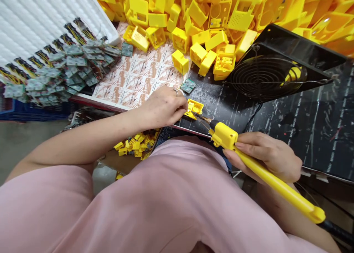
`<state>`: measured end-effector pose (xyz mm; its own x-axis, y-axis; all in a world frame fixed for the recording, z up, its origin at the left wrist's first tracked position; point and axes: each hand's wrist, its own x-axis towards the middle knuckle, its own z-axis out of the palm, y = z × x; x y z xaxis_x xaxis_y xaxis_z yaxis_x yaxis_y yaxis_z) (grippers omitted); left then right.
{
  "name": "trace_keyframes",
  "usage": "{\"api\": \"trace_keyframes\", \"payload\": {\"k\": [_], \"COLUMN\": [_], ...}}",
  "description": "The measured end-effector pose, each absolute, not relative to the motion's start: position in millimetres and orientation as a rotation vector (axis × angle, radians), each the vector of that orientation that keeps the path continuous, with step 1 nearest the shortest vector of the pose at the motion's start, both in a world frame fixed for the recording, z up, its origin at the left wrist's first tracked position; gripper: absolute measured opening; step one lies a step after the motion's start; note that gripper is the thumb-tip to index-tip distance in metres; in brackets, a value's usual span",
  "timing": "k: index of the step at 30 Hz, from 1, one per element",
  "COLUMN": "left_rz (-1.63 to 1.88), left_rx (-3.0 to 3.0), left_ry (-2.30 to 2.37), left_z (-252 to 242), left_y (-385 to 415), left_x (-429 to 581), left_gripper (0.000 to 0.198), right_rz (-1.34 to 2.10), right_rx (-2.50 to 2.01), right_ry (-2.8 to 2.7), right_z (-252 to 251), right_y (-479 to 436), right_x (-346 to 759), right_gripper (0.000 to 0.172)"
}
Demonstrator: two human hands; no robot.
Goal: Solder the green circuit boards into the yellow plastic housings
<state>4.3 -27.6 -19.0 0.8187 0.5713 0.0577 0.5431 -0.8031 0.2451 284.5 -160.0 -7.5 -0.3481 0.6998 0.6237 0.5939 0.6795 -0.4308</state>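
A long yellow soldering iron [276,175] is gripped in my right hand [268,155], and its metal tip points left toward a small yellow plastic case [195,106]. My left hand [168,104] is closed at the left side of that case, its fingertips pressed against it; they partly hide it. The case lies open side up near the table's front edge, with the iron's tip at its opening. Just beyond it rests a green circuit board [188,85], with thin wires running toward my left fingers.
Heaped yellow cases [199,17] fill the far side. A black fan [265,69] with a wire guard leans at right. Many wired circuit boards [66,69] hang beside white foam [49,17] at left. Small yellow parts [135,146] lie below the table edge.
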Motion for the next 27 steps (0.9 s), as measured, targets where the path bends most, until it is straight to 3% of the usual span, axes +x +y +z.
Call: {"api": "trace_keyframes", "payload": {"k": [6, 13, 17, 21, 25, 27], "left_rz": [-0.010, -0.144, -0.206, -0.209, -0.155, -0.170], "left_rx": [2.830, 2.842, 2.808, 2.795, 2.805, 2.808], "left_ry": [0.924, 0.971, 0.980, 0.972, 0.964, 0.975], "left_z": [-9.8, -1.7, -0.1, 0.5, 0.6, 0.4], "left_y": [-28.3, -27.9, -26.3, -24.7, -24.8, -26.0], "left_x": [16.8, 22.5, 25.2, 24.5, 22.7, 23.8], "left_gripper": [0.030, 0.029, 0.029, 0.029, 0.028, 0.028], "right_rz": [0.190, 0.306, 0.328, 0.292, 0.246, 0.257], "right_rx": [-1.040, -0.973, -1.043, -1.198, -1.212, -1.297], "right_ry": [-2.095, -2.166, -2.127, -2.095, -2.020, -1.965], "right_z": [-9.4, 4.7, 9.3, 4.2, -2.5, -7.8], "right_y": [-159.2, -155.9, -159.8, -163.8, -165.4, -165.4], "right_x": [279.5, 277.1, 286.2, 292.0, 294.3, 295.4], "right_gripper": [0.016, 0.024, 0.009, 0.023, 0.022, 0.013]}}
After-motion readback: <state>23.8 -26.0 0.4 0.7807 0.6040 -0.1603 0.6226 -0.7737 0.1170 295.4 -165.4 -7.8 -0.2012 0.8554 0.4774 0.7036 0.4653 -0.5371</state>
